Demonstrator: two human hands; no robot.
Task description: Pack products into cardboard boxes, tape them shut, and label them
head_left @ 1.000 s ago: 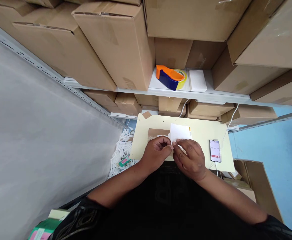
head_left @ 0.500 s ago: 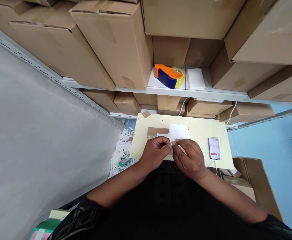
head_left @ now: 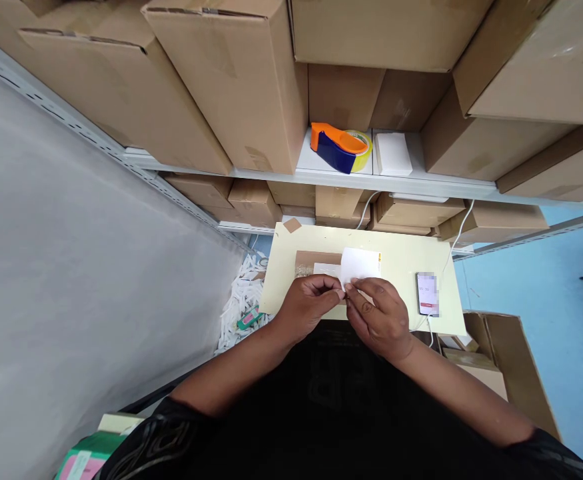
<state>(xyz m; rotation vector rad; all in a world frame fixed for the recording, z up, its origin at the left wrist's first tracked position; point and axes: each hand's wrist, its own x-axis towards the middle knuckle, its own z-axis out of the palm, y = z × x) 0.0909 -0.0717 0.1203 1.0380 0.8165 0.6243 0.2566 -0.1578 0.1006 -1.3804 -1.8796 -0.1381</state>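
Both hands pinch narrowly at the near left corner of the sheet (head_left: 361, 263), the left hand (head_left: 305, 307) and right hand (head_left: 381, 315) almost meeting fingertip to fingertip. The sheet stands above the middle of the near edge of the tabletop (head_left: 401, 252). A light, even pinch, worked slowly from that corner, should suit it best, since it looks thin and easily creased. It is white, smooth and slightly bowed; the cardboard (head_left: 321, 258) beyond is flat, brown and matte, with crinkled clear plastic (head_left: 303, 271) at its left end.

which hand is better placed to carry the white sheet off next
Probably the right hand: it overlaps the lower edge of the white sheet. The left hand is only near the sheet's lower left corner.
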